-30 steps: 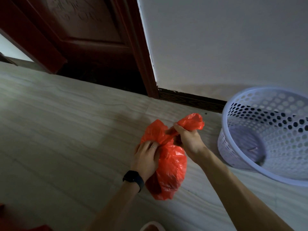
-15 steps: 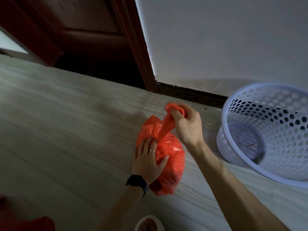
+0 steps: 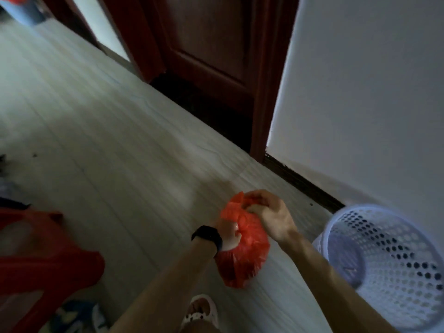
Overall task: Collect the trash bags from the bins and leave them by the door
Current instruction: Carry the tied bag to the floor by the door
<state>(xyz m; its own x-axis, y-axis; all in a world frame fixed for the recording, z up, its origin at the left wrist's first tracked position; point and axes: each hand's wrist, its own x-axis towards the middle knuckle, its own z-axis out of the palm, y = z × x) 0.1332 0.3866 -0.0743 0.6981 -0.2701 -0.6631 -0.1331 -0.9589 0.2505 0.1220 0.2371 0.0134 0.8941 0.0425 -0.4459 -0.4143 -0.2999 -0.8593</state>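
Trash bag of orange-red plastic sits low in the head view, just right of the middle, bulging and crinkled, with its top gathered into a bunch. Both hands are on it. The left hand grips the bag's upper side, its fingers curled into the plastic just below the bunch; a black wristband circles that wrist. The right hand comes over from the other side and grasps the gathered top, its fingers bent down round the bunched plastic, which pokes up past them as a small red peak. The picture is blurred, so it does not show whether the bag's bottom touches the floor or hangs just above it.

The floor is pale with a streaked wood grain. Just right of the bag, near the right forearm, is a white perforated plastic bin, its open mouth turned toward the camera and its wall full of round holes. Behind the bin a dark baseboard runs along a white wall. The baseboard ends at a dark red wooden door, well beyond the bag at the upper middle.

At the left edge is a blurred red plastic object; what it is cannot be told. Below the bag, at the bottom edge, a foot in a white sandal stands on the floor.
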